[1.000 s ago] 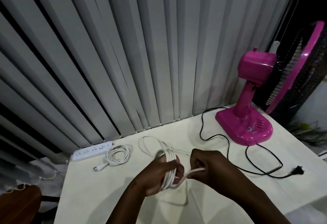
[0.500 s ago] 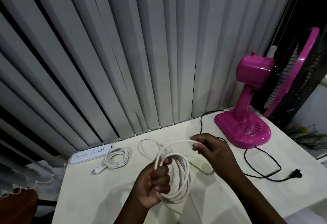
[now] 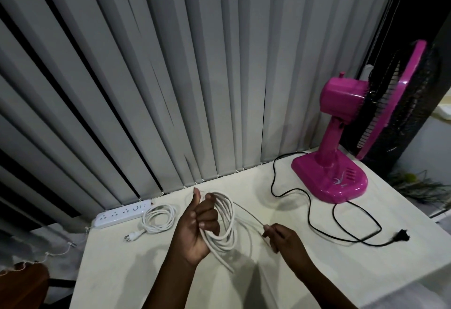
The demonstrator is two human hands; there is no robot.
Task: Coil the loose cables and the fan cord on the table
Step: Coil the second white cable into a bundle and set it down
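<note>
My left hand [image 3: 195, 225] is raised above the white table [image 3: 317, 267] with several loops of a white cable [image 3: 225, 225] held in its closed fingers. A straight run of that cable leads right and down to my right hand [image 3: 283, 238], which pinches it near the free end. The pink fan [image 3: 341, 138] stands at the back right. Its black cord [image 3: 314, 225] lies loose in wide curves on the table and ends in a plug [image 3: 400, 235] near the right edge.
A white power strip [image 3: 122, 213] lies at the back left, with its own cord coiled [image 3: 158, 218] beside it. Grey vertical blinds [image 3: 170, 77] hang right behind the table. A brown chair [image 3: 24, 282] sits at the lower left.
My left hand has lifted the white loops higher and turned palm-up. My right hand has moved down and right, drawing the cable's tail out straight.
</note>
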